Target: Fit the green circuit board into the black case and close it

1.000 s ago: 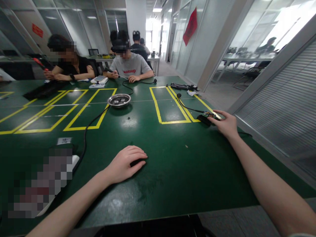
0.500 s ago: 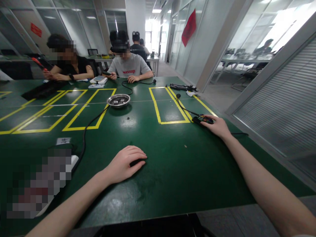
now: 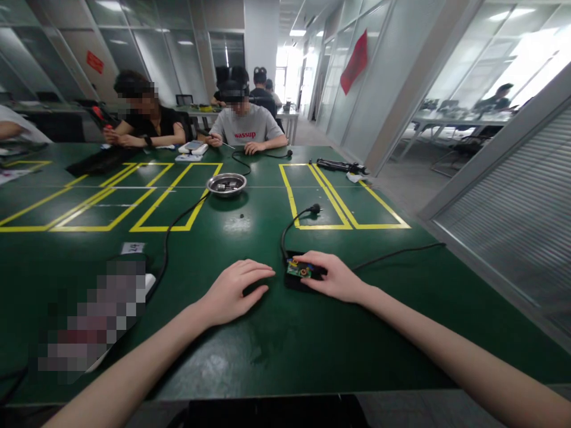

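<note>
My right hand (image 3: 335, 278) grips a small black box with an exposed green circuit board (image 3: 300, 271) on the green table (image 3: 312, 333), just in front of me. Two black cables (image 3: 292, 223) run from the box, one to a plug near the yellow tape, one off to the right. My left hand (image 3: 234, 291) rests on the table a little to the left of the box. Its fingers are curved over a small dark object (image 3: 253, 290) that I cannot make out.
A metal bowl (image 3: 226, 184) with small parts stands mid-table. Yellow tape rectangles (image 3: 343, 202) mark the surface. A black cable (image 3: 172, 229) snakes toward a white device at near left. Two people sit working at the far side; a black tool (image 3: 336, 165) lies far right.
My right hand has dragged the black box with the circuit board from the table's right edge to the middle, close to my left hand. The left hand has stayed put.
</note>
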A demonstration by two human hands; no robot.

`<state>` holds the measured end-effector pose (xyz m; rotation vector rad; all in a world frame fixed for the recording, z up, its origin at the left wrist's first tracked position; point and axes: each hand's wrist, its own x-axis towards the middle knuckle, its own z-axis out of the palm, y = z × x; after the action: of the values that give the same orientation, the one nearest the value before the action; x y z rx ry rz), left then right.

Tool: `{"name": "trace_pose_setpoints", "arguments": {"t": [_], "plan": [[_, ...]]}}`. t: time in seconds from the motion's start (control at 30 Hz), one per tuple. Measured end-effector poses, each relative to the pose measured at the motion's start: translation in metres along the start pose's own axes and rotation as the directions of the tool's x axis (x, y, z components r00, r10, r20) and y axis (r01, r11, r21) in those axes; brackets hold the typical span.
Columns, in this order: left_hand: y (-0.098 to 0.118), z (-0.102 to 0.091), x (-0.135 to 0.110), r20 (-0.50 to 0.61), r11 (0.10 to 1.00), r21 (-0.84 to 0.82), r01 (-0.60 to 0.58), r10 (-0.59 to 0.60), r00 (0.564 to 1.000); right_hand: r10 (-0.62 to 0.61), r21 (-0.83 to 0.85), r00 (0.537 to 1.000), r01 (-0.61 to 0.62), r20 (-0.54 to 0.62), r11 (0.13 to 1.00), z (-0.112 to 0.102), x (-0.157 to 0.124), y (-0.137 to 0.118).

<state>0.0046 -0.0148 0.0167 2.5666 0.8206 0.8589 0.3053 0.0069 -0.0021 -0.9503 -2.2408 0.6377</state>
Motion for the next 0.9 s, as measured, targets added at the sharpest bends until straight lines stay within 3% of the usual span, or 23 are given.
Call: {"name": "trace_pose_setpoints", "arguments": {"t": [0.13,0.37,0.6,0.73,0.9], "plan": [[0.001,0.000,0.001,-0.009,1.000,-0.008,-0.018,0.018,1.000,-0.188,0.079,0.973,0.179,0.132,0.981,0.022,0.003,-0.027],[0.001,0.002,0.003,0.012,0.999,0.009,-0.037,0.037,0.999,-0.196,-0.123,0.974,0.209,0.111,0.970,0.016,0.005,-0.027],[0.002,0.002,0.000,-0.009,1.000,0.007,0.018,-0.018,1.000,-0.090,-0.215,0.989,0.113,0.113,0.970,0.019,0.003,-0.032],[0.000,0.004,-0.002,0.035,0.996,0.026,0.087,-0.088,0.996,-0.010,-0.271,0.996,0.032,0.084,0.962,0.023,0.001,-0.030],[-0.003,0.008,-0.002,0.044,0.987,0.090,0.132,-0.136,0.990,-0.002,-0.255,0.995,0.028,0.099,0.966,0.022,0.002,-0.029]]}}
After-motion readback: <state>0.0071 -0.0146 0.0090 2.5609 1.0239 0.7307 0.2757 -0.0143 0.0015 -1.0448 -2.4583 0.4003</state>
